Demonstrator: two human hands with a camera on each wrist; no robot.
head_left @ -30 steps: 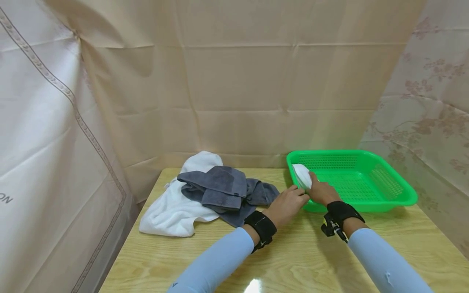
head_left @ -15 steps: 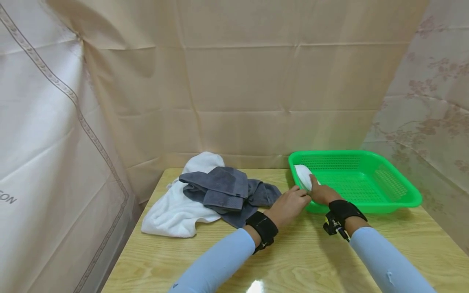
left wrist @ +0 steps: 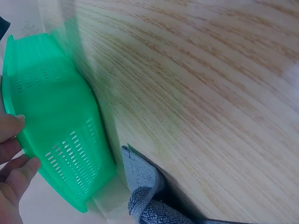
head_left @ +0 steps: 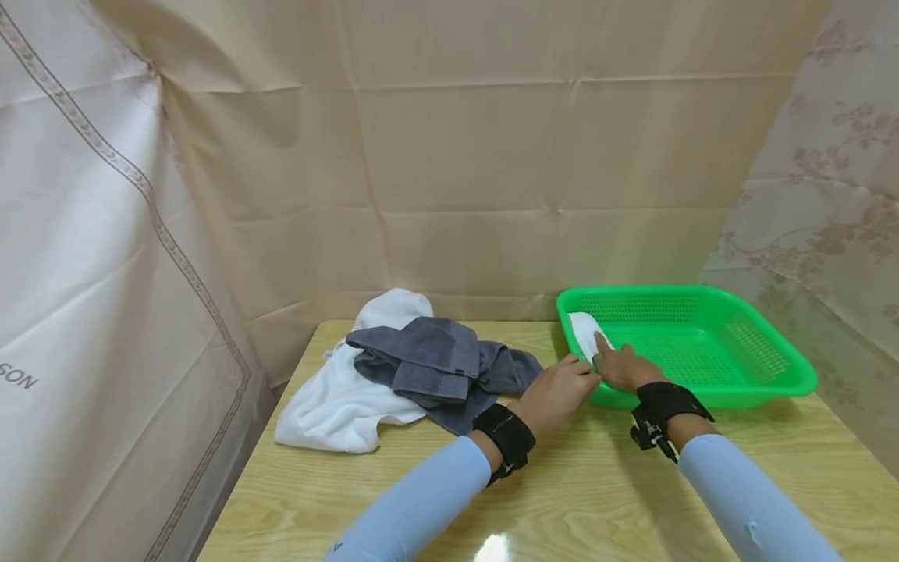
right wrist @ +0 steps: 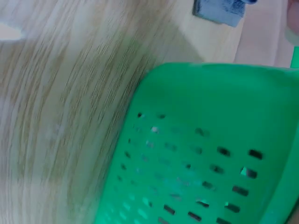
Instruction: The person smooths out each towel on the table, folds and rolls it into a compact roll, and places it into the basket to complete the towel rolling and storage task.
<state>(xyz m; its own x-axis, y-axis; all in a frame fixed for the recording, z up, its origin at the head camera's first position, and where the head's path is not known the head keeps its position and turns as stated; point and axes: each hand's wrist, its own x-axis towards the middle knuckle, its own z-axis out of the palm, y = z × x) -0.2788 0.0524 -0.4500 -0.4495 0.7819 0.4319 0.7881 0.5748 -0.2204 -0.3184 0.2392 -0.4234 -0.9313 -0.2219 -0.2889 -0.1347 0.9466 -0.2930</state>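
Green basket [head_left: 702, 343]: both hands at its left rim, right hand [head_left: 625, 368] pressing the white cloth [head_left: 583, 332] flat-fingered, left hand [head_left: 558, 390] touching the rim, its grip unclear.

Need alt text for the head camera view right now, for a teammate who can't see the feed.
Both hands meet at the near left corner of a green basket on a wooden table: the right hand presses a folded white cloth inside it, the left hand beside the rim. A grey towel lies over a white towel to the left.

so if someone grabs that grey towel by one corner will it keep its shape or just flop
It would probably flop: the grey towel lies crumpled in soft folds over the white towel. It looks thick, so likely a little heavy for cloth. On the smooth wooden table it would probably drag the white one along.
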